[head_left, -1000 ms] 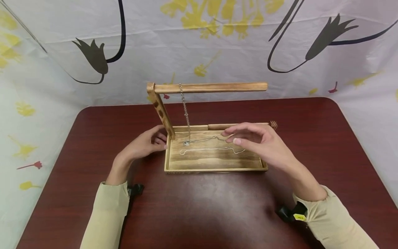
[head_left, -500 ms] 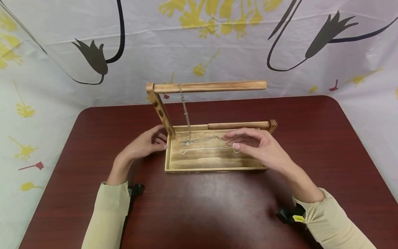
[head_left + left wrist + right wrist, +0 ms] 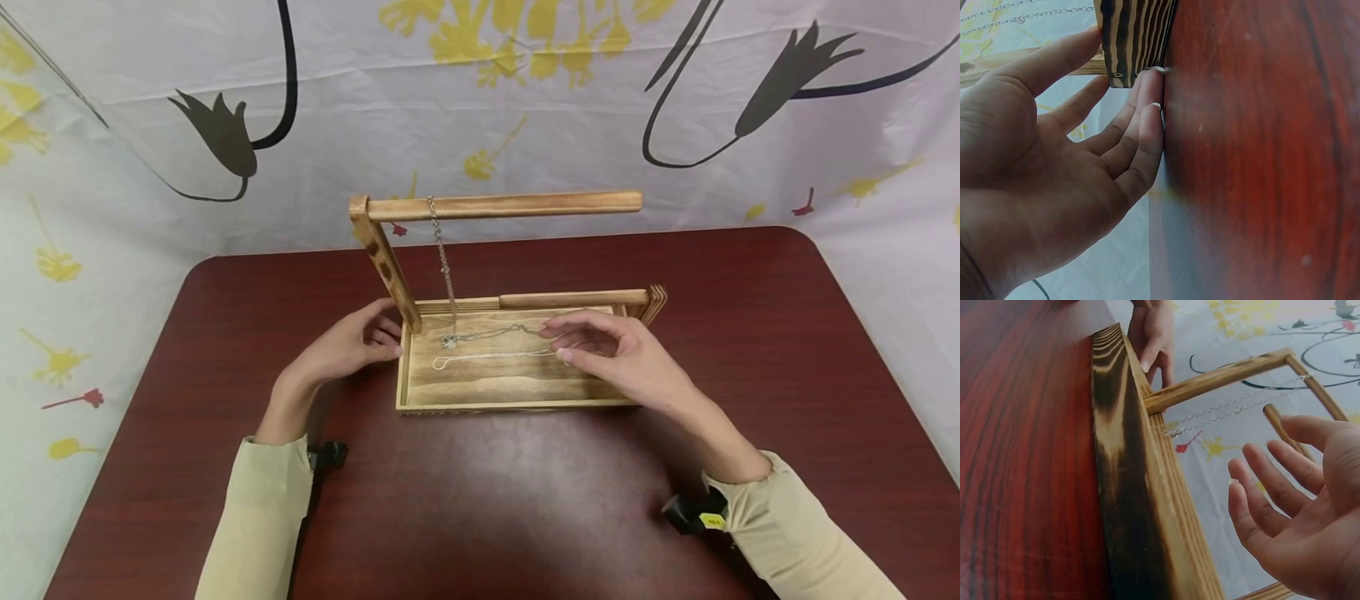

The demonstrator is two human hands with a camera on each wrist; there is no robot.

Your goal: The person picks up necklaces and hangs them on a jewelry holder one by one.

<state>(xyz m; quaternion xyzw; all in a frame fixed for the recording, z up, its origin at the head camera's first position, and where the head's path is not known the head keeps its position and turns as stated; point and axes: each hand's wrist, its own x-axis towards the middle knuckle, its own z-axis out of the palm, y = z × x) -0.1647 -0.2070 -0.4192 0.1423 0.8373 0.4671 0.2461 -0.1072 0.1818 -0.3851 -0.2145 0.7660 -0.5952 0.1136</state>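
A wooden jewelry stand has a shallow tray, with an upright post at its left end carrying a long bar. One silver necklace hangs over the bar near the post. On the tray floor lies a thin silver chain with a small loop at its left; behind it runs a grey chain beside a small pendant. My left hand touches the tray's left end, its thumb and fingers fairly straight. Above the tray's right part hovers my right hand, fingers loosely bent, nothing visible between them.
A lower wooden bar runs along the tray's back right, beside a slanted striped piece. The stand sits on a dark red table. A patterned cloth hangs behind the table.
My right hand has moved a little left and down over the tray, nearer the ends of the lying chains. The left hand stays at the tray's left end.
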